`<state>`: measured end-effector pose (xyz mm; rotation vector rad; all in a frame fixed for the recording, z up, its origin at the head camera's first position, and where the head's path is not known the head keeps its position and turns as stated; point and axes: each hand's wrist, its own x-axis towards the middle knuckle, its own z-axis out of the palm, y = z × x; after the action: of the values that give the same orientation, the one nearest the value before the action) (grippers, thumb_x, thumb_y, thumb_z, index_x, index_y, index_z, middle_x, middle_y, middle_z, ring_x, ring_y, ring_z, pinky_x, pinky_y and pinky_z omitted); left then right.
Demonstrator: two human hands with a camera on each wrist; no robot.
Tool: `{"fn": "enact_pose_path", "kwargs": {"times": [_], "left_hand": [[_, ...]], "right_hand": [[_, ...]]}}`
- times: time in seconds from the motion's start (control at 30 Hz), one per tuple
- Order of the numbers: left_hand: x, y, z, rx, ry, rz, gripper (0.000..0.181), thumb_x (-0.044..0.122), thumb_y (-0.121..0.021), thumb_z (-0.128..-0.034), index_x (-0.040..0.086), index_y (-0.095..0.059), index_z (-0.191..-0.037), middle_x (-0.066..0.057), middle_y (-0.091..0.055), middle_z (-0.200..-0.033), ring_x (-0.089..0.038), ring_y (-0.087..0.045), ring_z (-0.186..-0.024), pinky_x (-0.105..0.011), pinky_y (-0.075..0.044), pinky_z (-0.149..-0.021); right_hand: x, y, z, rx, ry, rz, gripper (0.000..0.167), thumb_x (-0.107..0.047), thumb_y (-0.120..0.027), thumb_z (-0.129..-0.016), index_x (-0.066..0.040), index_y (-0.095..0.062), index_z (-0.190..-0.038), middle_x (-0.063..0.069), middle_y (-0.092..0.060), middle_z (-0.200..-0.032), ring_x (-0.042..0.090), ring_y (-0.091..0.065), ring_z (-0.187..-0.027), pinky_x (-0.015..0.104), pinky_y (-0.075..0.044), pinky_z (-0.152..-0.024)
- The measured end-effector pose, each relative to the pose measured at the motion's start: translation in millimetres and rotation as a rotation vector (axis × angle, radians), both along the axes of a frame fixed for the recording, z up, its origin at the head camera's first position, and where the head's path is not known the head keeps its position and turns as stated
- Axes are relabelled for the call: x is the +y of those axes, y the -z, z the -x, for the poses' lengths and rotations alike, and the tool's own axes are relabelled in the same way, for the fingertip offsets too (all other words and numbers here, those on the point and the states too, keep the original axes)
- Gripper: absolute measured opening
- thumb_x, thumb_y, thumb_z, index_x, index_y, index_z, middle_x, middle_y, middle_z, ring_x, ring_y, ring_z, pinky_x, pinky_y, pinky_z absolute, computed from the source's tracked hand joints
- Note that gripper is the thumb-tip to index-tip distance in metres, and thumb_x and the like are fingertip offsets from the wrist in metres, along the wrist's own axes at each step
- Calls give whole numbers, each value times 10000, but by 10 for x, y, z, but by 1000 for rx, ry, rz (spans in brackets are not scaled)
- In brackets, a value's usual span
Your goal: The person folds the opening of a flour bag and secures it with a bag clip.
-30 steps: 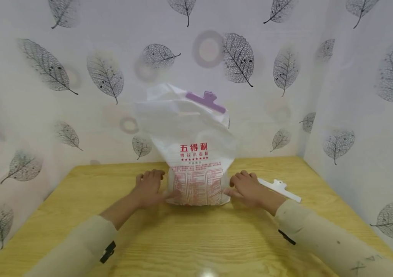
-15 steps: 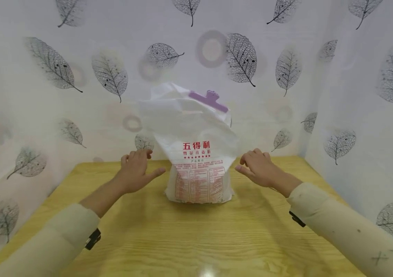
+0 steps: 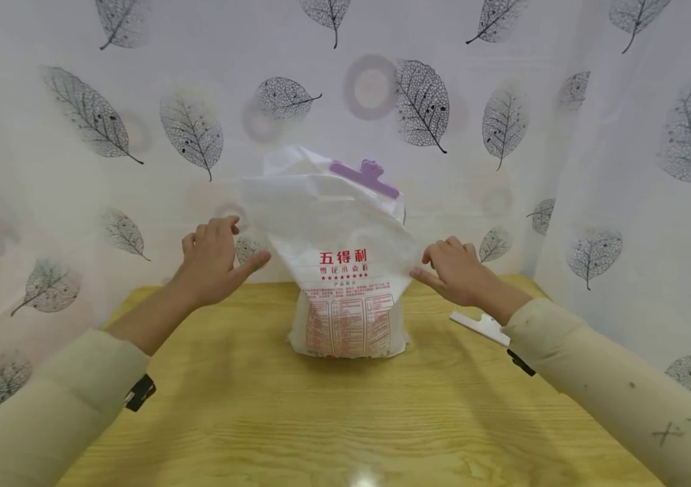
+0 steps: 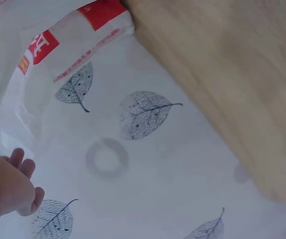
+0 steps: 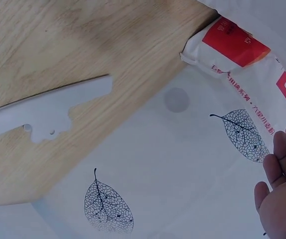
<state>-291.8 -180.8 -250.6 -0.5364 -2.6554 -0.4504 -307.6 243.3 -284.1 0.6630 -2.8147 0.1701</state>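
Note:
Upright on the wooden table stands a white flour bag with red print, its upper part folded and slanting. A purple clip sits across the bag's top right. Left of the bag, my left hand is raised in the air with thumb spread, holding nothing. My right hand hovers at the bag's right side, fingers loosely bent and the thumb tip near its edge; whether it touches cannot be told. Both wrist views show the bag's red-printed side and part of each hand.
A white clip lies on the table right of the bag, partly behind my right wrist in the head view. Leaf-patterned curtain surrounds the table at the back and sides.
Both hands have left the bag's lower sides and risen; the left has also moved out to the left. The bag stands in about the same place.

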Motion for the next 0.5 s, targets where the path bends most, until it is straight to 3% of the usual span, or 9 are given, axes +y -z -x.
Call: {"fn": "enact_pose_path", "kwargs": {"times": [0.23,0.5], "left_hand": [[64,-280,-30,94,-62,4,1047,775,-351,-922,-58,-166,-1528,-305,-281,-1505,-489,-271,-1328,-653,-207,-1015],[298,-598,-30,163,-47,41,1000,751,-336,-940,-22,-153,-1548,-260,-226,-1551,-450,-203,-1404,-639,-176,-1055]], "right_hand": [[-1,-118,35,46,-3,-3,564,-524,-408,-1042,-15,-574,-1218,137,-604,-1150,336,-471,-1105,521,-335,-875],[-44,-243,39,96,-17,-36,502,-514,-442,-1035,-42,-575,-1145,115,-589,-1085,326,-455,-1051,518,-322,-864]]}}
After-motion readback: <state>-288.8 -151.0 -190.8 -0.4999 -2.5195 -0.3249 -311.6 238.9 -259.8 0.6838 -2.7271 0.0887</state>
